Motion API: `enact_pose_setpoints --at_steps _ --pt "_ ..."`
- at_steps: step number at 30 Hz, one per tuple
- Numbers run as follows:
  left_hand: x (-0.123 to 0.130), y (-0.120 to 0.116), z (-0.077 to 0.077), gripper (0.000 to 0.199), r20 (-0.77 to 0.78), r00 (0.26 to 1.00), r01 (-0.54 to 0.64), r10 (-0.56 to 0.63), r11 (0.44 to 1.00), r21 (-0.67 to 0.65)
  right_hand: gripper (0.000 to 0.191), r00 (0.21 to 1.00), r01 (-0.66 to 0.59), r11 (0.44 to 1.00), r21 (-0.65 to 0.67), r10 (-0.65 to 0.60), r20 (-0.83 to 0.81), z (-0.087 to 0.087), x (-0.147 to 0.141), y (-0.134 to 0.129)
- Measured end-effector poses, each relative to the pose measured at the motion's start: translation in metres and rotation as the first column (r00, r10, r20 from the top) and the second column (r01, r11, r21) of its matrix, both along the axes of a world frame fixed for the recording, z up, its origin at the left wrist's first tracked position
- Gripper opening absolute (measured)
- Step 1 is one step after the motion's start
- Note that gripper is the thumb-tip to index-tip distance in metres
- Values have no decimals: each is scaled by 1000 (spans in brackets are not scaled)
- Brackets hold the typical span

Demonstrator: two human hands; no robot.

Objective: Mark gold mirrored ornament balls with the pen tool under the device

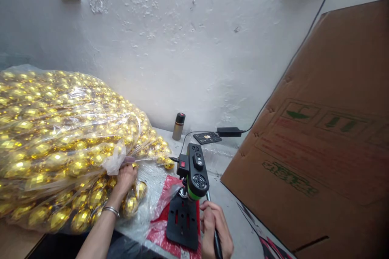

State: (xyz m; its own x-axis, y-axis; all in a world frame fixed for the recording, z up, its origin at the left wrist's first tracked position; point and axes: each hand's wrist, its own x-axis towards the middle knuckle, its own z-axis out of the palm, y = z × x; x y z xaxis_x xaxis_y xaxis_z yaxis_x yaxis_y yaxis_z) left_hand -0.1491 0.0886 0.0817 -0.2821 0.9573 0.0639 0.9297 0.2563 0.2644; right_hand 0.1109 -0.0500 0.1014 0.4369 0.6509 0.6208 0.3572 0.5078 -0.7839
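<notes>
On the left, my left hand (127,177) reaches to the mouth of a large clear plastic bag (117,158) full of shiny gold faceted balls (82,220). Its fingers are curled, and bag and balls partly hide what they hold. A silver bracelet (111,210) circles that wrist. My right hand (217,232) is closed around a slim black pen-like tool (217,247), its narrow end pointing up. Just left of this hand stands a black device with fan grilles (197,170) on a slotted black base plate (182,222).
Red plastic packaging (158,232) lies under the base plate. Behind the device are a bottle (178,126), a dark patterned flat item (207,137) and a power adapter (229,131) with its cable. A large cardboard box (319,129) leans at right.
</notes>
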Motion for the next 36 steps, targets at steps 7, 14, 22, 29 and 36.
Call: enact_pose_setpoints --at_steps 7,14,22,29,36 --pt "6 3 2 31 180 964 196 -196 980 20 34 987 -56 996 73 45 154 9 12 3" --pt "54 -48 -3 63 668 643 303 -375 925 228 32 988 -50 999 6 48 148 53 9 0" --pt "117 -92 -49 64 831 469 355 -300 925 133 37 977 -36 999 -22 40 208 72 11 0" --pt "122 -90 -47 54 628 584 490 -514 840 231 32 981 -79 997 -4 78 175 64 9 -3" --pt "138 -90 -53 59 467 697 494 -544 837 238 29 979 -88 996 11 84 188 62 9 -5"
